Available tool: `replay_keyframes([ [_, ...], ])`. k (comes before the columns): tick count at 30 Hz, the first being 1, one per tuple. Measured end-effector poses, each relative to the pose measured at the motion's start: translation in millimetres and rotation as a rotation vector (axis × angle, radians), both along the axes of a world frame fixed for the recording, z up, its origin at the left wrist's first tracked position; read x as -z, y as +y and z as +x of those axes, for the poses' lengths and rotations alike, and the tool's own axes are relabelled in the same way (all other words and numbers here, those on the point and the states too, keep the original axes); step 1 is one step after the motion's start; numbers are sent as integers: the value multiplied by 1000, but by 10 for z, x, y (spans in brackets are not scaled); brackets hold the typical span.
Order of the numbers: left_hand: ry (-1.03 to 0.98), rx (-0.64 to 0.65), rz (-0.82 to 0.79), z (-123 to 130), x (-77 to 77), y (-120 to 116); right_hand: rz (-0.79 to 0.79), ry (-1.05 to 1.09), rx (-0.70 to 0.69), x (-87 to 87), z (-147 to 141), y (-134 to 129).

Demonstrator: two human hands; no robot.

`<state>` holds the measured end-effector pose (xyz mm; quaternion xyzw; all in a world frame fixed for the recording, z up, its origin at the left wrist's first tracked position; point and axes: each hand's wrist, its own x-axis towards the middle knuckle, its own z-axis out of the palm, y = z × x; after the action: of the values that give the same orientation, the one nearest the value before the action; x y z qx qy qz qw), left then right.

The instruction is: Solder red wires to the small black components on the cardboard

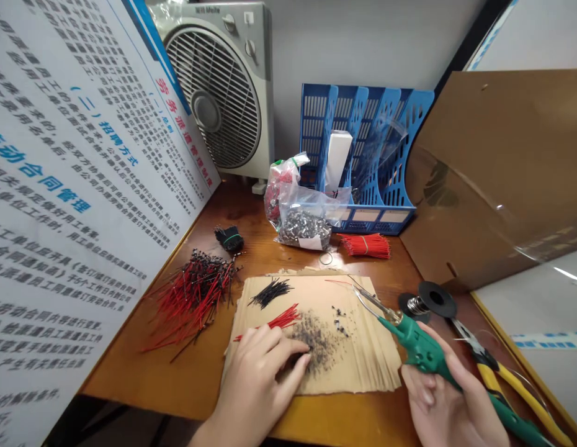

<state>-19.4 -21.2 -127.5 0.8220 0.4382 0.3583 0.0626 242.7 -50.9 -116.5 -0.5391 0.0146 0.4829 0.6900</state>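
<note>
My left hand (265, 372) rests on the lower left of the cardboard (363, 366), thumb and fingertips drawn together over a dark scorched patch (316, 341); what they pinch is too small to make out. Just above its knuckles lie short red wires (283, 316), with black wires (271, 292) farther back. My right hand (449, 391) is wrapped round a green soldering iron (423, 351), whose metal tip points up and left over the cardboard's right side. Several small black-and-silver parts (339, 323) lie between the patch and the iron. A thin red wire (339, 282) lies near the iron's tip.
Red wires with dark ends (195, 292) pile up at left, near a black bundle (229, 238). Behind stand a fan (218, 93), bagged metal parts (307, 226), a red bundle (365, 245) and a blue rack (376, 214). A solder spool (435, 300) and yellow-handled pliers (491, 366) lie right.
</note>
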Motion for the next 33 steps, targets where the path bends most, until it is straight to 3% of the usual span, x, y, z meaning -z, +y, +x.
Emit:
replay_keyframes([
  [5,-18,6,-12,-11,-14,-7,29,-100,-46,8,2,-17],
  [12,1,10,-47,5,-71,-27,-3,-45,5,-14,-31,-39],
  [20,8,-31,-5,14,15,-10,-5,-6,-12,-4,13,-61],
  [33,-8,-37,8,13,33,-21,55,10,-46,19,3,-83],
])
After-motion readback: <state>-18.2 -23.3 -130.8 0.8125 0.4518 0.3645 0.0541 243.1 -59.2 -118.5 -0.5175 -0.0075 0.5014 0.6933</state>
